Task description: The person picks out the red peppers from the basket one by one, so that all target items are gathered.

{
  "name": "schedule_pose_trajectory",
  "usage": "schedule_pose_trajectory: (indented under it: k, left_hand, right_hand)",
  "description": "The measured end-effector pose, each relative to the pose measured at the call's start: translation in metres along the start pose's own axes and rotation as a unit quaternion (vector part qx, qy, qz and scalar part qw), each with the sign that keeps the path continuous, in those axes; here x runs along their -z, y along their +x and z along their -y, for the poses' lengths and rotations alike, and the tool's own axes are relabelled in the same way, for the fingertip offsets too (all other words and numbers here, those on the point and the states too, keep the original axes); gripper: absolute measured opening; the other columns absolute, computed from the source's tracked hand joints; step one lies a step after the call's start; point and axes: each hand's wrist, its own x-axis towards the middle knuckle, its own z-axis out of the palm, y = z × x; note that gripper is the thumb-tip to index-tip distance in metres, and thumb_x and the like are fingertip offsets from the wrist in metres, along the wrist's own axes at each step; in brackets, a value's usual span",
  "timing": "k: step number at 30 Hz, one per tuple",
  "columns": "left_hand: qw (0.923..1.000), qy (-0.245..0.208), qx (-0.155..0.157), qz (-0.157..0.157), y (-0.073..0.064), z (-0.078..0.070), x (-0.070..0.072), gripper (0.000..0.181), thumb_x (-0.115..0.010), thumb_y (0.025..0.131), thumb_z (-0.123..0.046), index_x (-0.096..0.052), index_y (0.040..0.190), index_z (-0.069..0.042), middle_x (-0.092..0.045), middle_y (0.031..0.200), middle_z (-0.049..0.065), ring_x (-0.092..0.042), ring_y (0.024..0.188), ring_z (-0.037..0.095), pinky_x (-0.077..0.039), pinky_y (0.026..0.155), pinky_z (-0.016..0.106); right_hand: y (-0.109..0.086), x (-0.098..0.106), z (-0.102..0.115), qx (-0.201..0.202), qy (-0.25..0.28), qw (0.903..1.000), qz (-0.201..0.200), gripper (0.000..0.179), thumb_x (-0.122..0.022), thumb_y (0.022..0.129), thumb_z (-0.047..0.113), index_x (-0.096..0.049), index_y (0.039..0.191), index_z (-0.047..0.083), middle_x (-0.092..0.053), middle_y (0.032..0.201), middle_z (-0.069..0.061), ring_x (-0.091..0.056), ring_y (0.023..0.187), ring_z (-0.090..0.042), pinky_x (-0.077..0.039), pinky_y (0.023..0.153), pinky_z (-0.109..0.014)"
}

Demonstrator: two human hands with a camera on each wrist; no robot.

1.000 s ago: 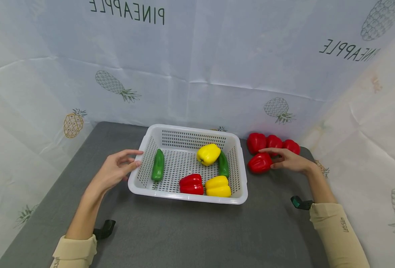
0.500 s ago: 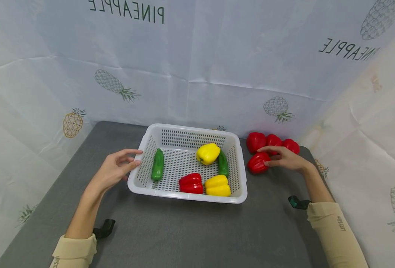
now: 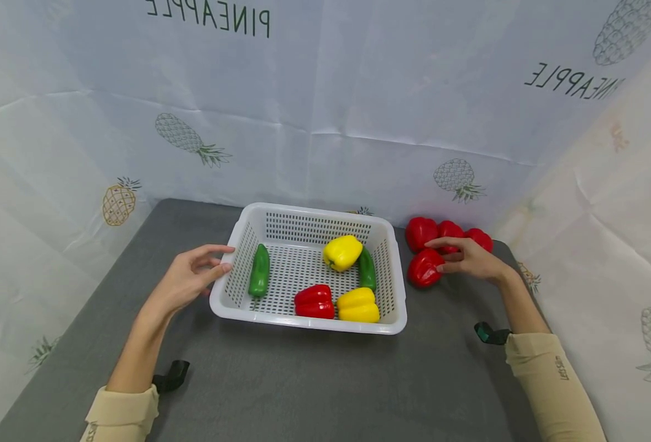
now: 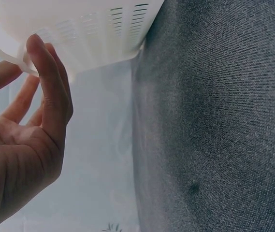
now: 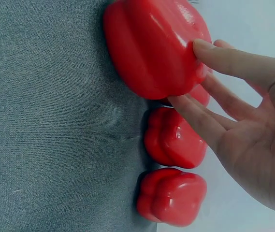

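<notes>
A white plastic basket (image 3: 310, 328) stands on the grey table, and my left hand (image 3: 184, 283) holds its left rim between thumb and fingers. In the left wrist view, the fingertips (image 4: 43, 53) overlap the basket's rim. My right hand (image 3: 471, 261) is at a red bell pepper (image 3: 424, 270) lying right of the basket. The right wrist view has the thumb (image 5: 212, 55) on this pepper's side and other fingers at its far and lower sides, partly hidden. Inside the basket are two yellow bell peppers (image 3: 343, 253), one red bell pepper (image 3: 314, 302) and two green chili peppers (image 3: 260, 271).
Three more red bell peppers (image 3: 421, 233) sit in a row behind the right hand, near the table's back edge. A white curtain (image 3: 314, 110) printed with pineapples hangs behind the table (image 3: 303, 387) and along both sides.
My right hand has shifted slightly left against the red bell pepper, which has turned a little in place. The left hand and the basket have kept their positions.
</notes>
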Motion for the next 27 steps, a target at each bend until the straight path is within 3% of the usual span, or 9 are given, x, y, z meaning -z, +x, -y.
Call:
schedule_pose_trajectory:
  k: [15,27]
  left_hand:
    - [1.0,-0.005,-0.003,0.0,-0.0003,0.0001,0.0013,0.051,-0.071,0.107,-0.024,-0.058,0.152,-0.006,-0.074,0.118,0.026,-0.072,0.091,0.006,-0.063,0.066,0.034]
    - [0.9999,-0.01,0.001,0.004,-0.0007,-0.0007,0.0007,0.051,-0.071,0.107,-0.024,-0.058,0.153,-0.006,-0.073,0.12,0.027,-0.073,0.091,0.007,-0.064,0.066,0.035]
  right_hand:
    - [0.0053,-0.0007,-0.0034,0.029,-0.006,0.9993,-0.023,0.055,-0.081,0.092,0.0,-0.063,0.145,0.001,-0.06,0.147,-0.029,-0.064,0.13,-0.056,-0.066,0.088,-0.028]
    - [0.0089,-0.0012,-0.0041,0.033,-0.014,0.9986,-0.038,0.048,-0.078,0.094,-0.003,-0.067,0.141,0.002,-0.064,0.143,-0.027,-0.066,0.128,-0.054,-0.062,0.087,-0.02]
